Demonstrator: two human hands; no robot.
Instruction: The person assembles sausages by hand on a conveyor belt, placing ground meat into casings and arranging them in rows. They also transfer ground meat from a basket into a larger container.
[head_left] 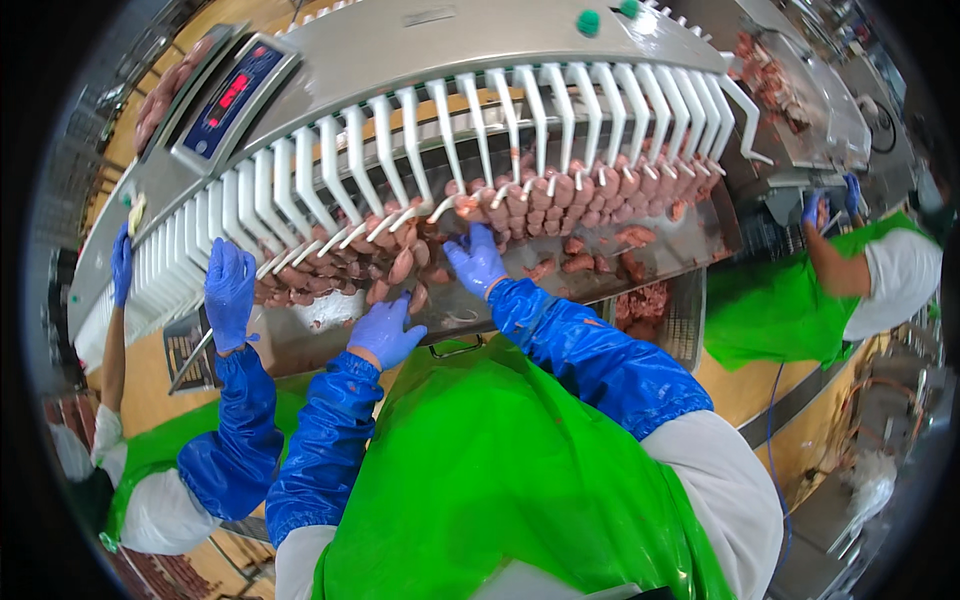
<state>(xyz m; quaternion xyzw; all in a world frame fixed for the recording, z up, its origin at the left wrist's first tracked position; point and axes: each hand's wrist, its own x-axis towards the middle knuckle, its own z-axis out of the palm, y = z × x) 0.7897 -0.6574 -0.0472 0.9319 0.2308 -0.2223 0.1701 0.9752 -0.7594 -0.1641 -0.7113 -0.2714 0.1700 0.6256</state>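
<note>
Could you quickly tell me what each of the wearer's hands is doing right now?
Left hand: open, fingers spread, resting by the sausages, holding nothing.
Right hand: among the sausages under the white rack; grip cannot be told.

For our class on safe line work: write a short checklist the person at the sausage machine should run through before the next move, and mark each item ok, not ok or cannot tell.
1. Both hands gloved: ok. The left hand and right hand wear blue gloves.
2. Right hand reaching the sausages: ok, its fingers sit among them under the white fingers of the rack.
3. Left hand holding anything: cannot tell; it lies at the tray edge near loose sausages.
4. Space from the neighbour's gloved hand: ok, apart.
5. Sleeves and green apron in place: ok.
6. Scale screen lit: ok.
</note>
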